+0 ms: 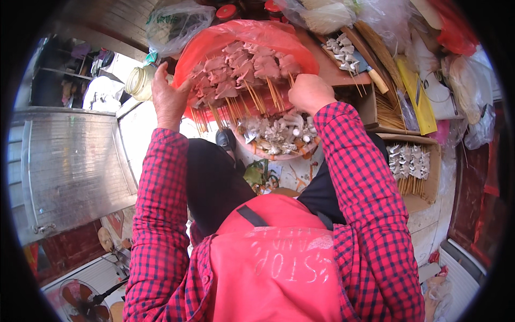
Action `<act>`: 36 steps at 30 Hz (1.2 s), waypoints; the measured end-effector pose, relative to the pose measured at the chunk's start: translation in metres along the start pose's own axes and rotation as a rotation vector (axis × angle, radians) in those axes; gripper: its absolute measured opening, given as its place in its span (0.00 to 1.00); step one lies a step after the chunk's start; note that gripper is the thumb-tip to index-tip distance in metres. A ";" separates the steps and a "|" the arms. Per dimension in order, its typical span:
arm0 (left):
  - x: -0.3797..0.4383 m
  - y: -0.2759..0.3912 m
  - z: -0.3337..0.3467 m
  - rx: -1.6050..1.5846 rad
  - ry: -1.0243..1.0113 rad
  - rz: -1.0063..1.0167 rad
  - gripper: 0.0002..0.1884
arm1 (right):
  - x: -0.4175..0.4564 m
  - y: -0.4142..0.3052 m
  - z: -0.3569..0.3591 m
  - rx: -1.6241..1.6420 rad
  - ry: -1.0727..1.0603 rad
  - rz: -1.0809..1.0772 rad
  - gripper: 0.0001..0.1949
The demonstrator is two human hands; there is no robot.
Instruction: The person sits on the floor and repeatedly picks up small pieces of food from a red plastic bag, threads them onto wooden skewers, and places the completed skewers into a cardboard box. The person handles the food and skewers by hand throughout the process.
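Note:
Many bamboo skewers threaded with pale pink pieces, seemingly meat (241, 66), lie in layers on a red plastic bag (257, 30), their bare stick ends towards me. At the right end of the pile, my right hand (310, 92) has its fingers closed around the stick end of one skewer. My left hand (169, 90) is raised at the pile's left side, thumb and fingers apart, holding nothing. Below the bag, a round pink basin (269, 155) holds whitish pieces that look like mushrooms, with some orange bits.
A glass jar (139, 83) stands left of my left hand. At the right are whitish skewers (348, 52) beside a knife's wooden handle (378, 80), a box of bare bamboo sticks (386, 114), and a cardboard box (432, 173) with more filled skewers. A metal door (76, 169) stands at the left.

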State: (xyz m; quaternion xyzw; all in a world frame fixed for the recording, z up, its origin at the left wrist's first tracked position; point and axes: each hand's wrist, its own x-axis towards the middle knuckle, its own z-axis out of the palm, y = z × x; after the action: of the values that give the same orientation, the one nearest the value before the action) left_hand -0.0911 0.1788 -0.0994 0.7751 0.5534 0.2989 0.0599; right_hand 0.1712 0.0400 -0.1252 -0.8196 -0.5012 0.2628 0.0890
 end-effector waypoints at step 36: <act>-0.008 -0.104 -0.007 -0.711 -0.090 -0.377 0.05 | 0.095 -0.148 0.124 -0.120 0.312 -0.873 0.24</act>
State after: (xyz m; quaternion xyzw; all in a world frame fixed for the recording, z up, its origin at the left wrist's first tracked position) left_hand -0.1819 0.2093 -0.1411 0.6033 0.5450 0.4212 0.4020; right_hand 0.0266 0.1794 -0.2020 -0.5654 -0.7942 0.0449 0.2179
